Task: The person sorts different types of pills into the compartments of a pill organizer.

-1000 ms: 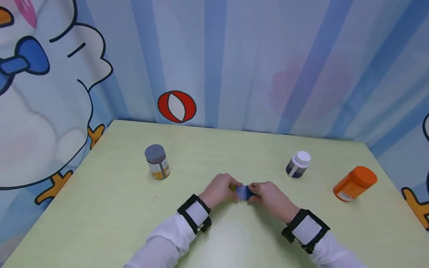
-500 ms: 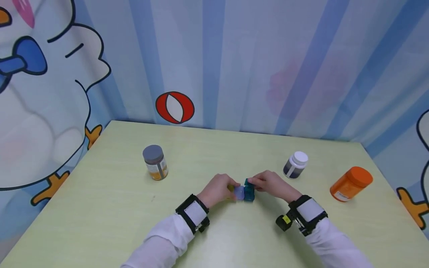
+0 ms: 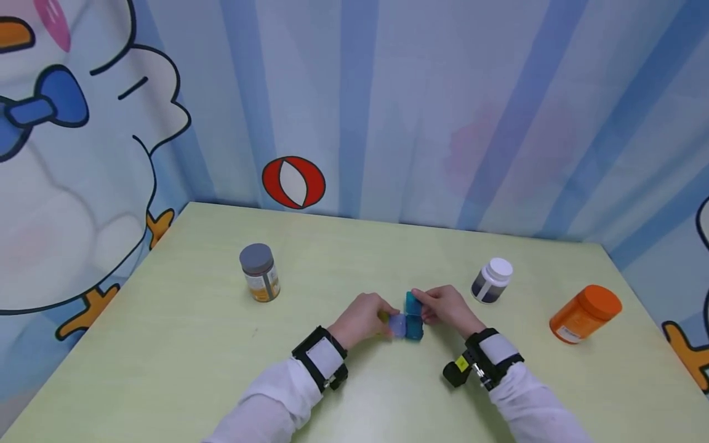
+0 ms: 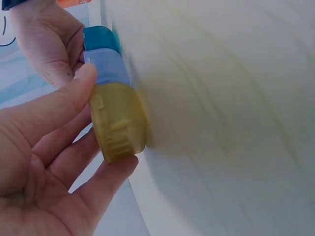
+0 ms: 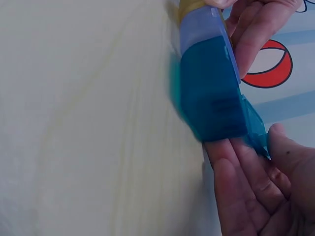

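A small pill organizer (image 3: 397, 326) lies on the table between both hands, its compartments yellow, lavender and teal. My left hand (image 3: 361, 320) pinches the yellow end (image 4: 118, 120), thumb on one side and fingers on the other. At the opposite end, the teal compartment (image 5: 209, 91) has its lid (image 3: 413, 303) swung open, away from me. My right hand (image 3: 450, 307) holds that end: in the right wrist view the thumb touches the edge of the raised lid (image 5: 254, 125), and the fingers lie against the box. The inside of the teal compartment cannot be made out.
A grey-capped bottle (image 3: 260, 274) stands at the back left. To the right are a white-capped bottle (image 3: 492, 280) and an orange bottle (image 3: 584, 314). Behind the pale table (image 3: 183, 344) hangs a striped, printed cloth (image 3: 410, 111).
The teal lid has swung up and away from its compartment. My right hand has shifted to the far side with the lid, its wrist turning. My left hand stays on the yellow end.
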`<action>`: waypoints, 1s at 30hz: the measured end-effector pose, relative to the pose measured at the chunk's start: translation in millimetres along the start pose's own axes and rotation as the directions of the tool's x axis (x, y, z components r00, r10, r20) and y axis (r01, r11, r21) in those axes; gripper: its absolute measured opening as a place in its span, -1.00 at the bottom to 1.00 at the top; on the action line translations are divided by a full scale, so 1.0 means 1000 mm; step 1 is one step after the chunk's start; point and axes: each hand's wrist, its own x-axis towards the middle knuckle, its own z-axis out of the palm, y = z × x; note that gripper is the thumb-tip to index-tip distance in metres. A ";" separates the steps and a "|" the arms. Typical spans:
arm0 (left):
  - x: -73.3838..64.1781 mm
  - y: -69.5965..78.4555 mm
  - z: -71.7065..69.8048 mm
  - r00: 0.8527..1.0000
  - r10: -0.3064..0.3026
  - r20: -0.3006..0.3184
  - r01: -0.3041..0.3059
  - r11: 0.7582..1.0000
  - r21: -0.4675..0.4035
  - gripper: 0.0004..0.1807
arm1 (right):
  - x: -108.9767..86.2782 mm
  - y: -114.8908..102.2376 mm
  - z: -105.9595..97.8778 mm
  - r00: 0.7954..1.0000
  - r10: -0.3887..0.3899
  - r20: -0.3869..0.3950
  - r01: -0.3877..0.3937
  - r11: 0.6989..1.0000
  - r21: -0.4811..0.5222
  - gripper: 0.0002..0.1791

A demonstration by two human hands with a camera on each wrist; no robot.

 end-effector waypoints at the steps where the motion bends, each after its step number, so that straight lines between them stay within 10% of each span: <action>1: 0.000 0.001 0.001 1.000 0.000 0.003 0.000 1.000 0.005 -0.59 | 0.000 0.001 0.000 1.000 0.007 -0.001 -0.007 1.000 0.007 -0.56; 15: 0.000 0.001 0.002 1.000 0.008 -0.002 -0.008 1.000 0.005 -0.60 | -0.014 -0.013 -0.020 0.982 -0.185 -0.023 0.183 0.980 -0.073 -0.51; 23: -0.002 0.002 0.002 1.000 -0.018 0.004 0.018 1.000 -0.017 -0.59 | -0.017 -0.020 -0.048 0.849 -0.419 -0.323 0.393 0.908 -0.146 -0.39; 30: -0.003 0.002 0.002 1.000 -0.023 -0.007 0.022 0.999 -0.028 -0.59 | -0.017 -0.009 -0.072 0.793 -0.287 -0.537 0.265 0.957 -0.121 0.00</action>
